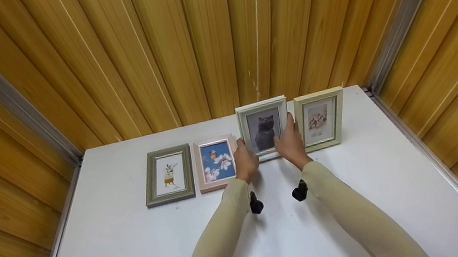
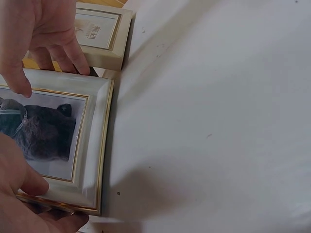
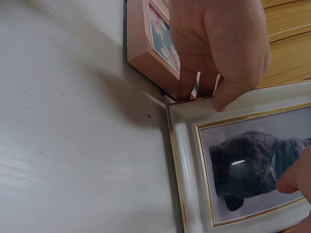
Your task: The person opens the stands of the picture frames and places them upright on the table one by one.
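White laminate makes up the surface (image 1: 138,253), and two beige sleeves run across it from the near edge toward a row of picture frames at the back.

Both hands hold the cat frame (image 1: 263,126). It has a pale cream moulding with a thin gold inner line around a photo of a dark grey cat on a light ground. The left hand (image 1: 245,161) grips its left edge, fingers (image 3: 228,92) curled over the moulding; the right hand (image 1: 290,142) grips the right edge, its thumb on the front face (image 2: 17,80).

The head view shows the whole row. A grey-green frame (image 1: 168,175) and a pink frame (image 1: 217,162) with blossoms lie flat to the left, while the cat frame stands upright beside a cream frame (image 1: 320,119) at the right, near the wooden wall (image 1: 197,41). The left wrist view adds the gold line and the shadow the frame casts on the surface. The right wrist view shows the cat frame's corner just beside the pink frame; whether they touch I cannot tell.

The cat frame is in portrait format, with its long axis vertical, its bottom edge on the surface and its face toward the person.
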Demonstrator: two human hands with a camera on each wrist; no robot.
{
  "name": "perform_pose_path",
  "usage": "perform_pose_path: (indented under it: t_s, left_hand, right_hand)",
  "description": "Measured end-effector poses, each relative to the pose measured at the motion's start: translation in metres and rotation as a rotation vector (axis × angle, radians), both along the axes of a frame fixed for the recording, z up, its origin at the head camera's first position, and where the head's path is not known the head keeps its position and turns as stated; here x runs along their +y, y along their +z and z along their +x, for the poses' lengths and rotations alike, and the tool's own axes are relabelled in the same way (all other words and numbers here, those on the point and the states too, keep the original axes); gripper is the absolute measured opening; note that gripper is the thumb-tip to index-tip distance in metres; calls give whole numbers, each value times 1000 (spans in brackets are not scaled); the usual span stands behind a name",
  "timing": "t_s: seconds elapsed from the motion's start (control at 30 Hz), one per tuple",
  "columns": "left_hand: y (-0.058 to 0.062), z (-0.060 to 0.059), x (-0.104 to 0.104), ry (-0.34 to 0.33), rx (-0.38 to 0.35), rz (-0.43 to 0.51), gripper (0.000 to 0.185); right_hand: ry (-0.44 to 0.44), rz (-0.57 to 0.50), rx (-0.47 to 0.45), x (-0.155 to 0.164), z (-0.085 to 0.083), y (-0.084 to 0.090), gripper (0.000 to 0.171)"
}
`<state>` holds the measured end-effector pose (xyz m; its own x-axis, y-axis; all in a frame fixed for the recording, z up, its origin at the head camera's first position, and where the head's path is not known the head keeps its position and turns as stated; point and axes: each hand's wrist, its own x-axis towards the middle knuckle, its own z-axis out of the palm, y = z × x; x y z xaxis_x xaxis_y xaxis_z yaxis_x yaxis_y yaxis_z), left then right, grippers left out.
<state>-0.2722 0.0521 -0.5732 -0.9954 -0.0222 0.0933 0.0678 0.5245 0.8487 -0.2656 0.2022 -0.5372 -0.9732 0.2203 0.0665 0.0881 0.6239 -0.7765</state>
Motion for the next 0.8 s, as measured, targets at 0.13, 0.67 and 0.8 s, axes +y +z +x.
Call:
perform_pose_path:
  t_s: [0.13,0.67,0.8]
  left_hand:
    - [1,2,0,-8,-28,5,47]
    - [2,6,2,-6,-32,-7,49]
    - [1,7,2,-13,-24,4,44]
  right_hand:
    - [4,16,-1,1,2,-1,86]
    - [46,12,40,6,7,-2,85]
    - [55,22,48,6,7,-1,85]
